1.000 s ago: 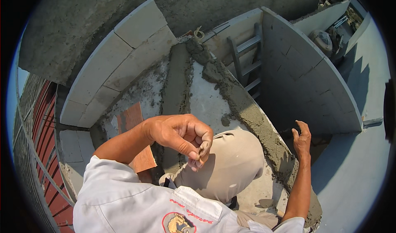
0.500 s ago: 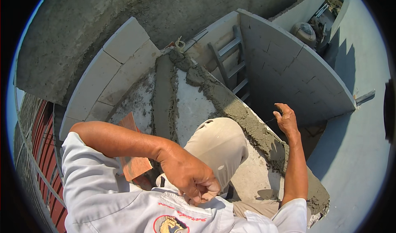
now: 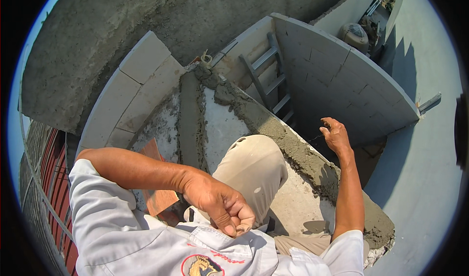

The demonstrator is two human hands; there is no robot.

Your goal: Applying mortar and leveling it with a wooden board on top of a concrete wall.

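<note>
My left hand (image 3: 222, 205) is closed at my shirt front, thumb and fingers pinched on something I cannot make out. My right hand (image 3: 334, 135) is raised over the dark opening at right, fingers loosely curled apart; a thin line shows beside it, whether touched I cannot tell. My bent knee (image 3: 249, 163) rests between two wet mortar bands (image 3: 188, 119) on a pale slab (image 3: 220, 129). A brown board (image 3: 159, 200) lies behind my left forearm.
Curved block walls (image 3: 132, 85) stand left and right (image 3: 342, 80) of the slab. A metal ladder (image 3: 266, 83) leans in the opening. A rough concrete wall (image 3: 97, 41) rises beyond, a pale wall (image 3: 425, 178) stands at right, and red corrugated sheeting (image 3: 49, 168) shows far left.
My left hand has moved down to my shirt front. My right hand has risen and shifted left in the picture, as the whole view has shifted.
</note>
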